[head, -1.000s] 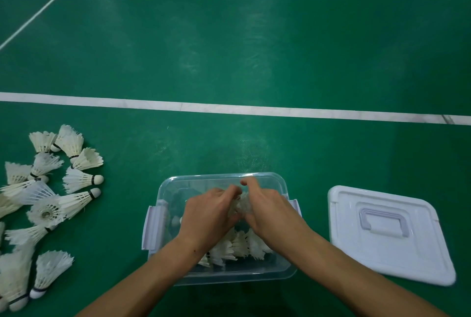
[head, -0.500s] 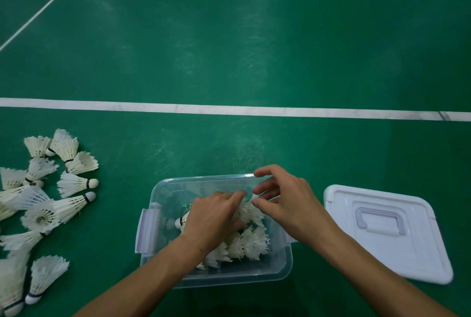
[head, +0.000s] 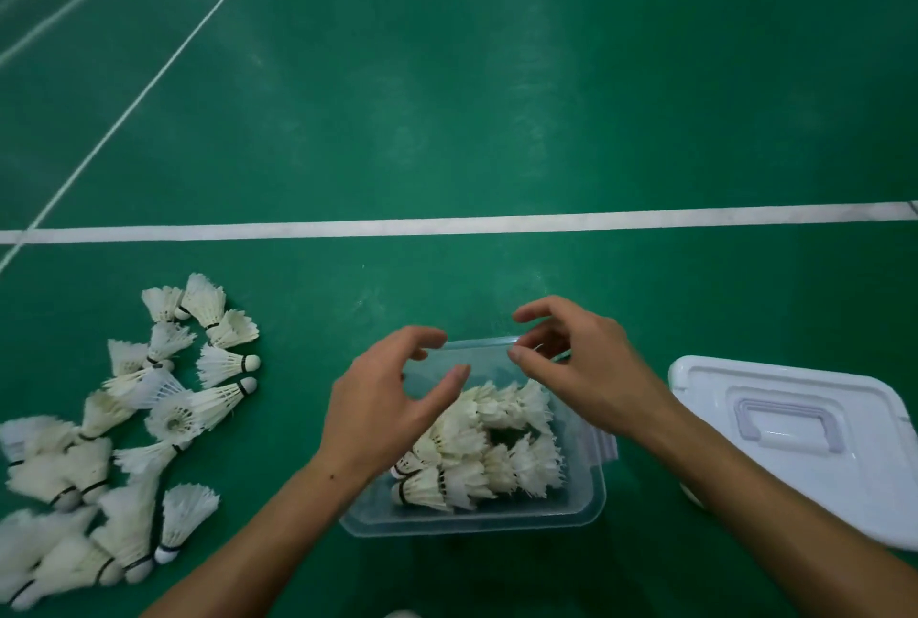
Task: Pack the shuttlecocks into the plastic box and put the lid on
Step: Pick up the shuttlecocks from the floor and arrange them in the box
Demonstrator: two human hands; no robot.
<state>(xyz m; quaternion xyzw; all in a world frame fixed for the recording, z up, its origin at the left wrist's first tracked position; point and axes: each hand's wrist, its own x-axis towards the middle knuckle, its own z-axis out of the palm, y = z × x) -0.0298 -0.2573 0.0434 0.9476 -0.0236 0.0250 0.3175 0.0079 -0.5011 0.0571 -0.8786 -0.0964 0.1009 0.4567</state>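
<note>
Floor (head: 497, 95): green court surface, white line (head: 447, 224) running 9 to 3 o'clock across the middle. Box (head: 477, 520): clear plastic, uncovered, at 6 o'clock on the floor; shuttlecocks (head: 487, 448) lie packed in rows inside it, white feathers, cork ends toward 9 o'clock. Loose pile (head: 114, 443): further shuttlecocks scattered on the floor at 8 o'clock, well apart from the box. Lid (head: 804, 438): white, handle side up, flat on the floor at 4 o'clock, just beside the box. Left hand (head: 382, 408): above the box's 9 o'clock side, grip released, fingers curled and spread, empty. Right hand (head: 581, 369): above the box's far rim toward 1 o'clock, grip released, fingers loosely curved, empty.
</note>
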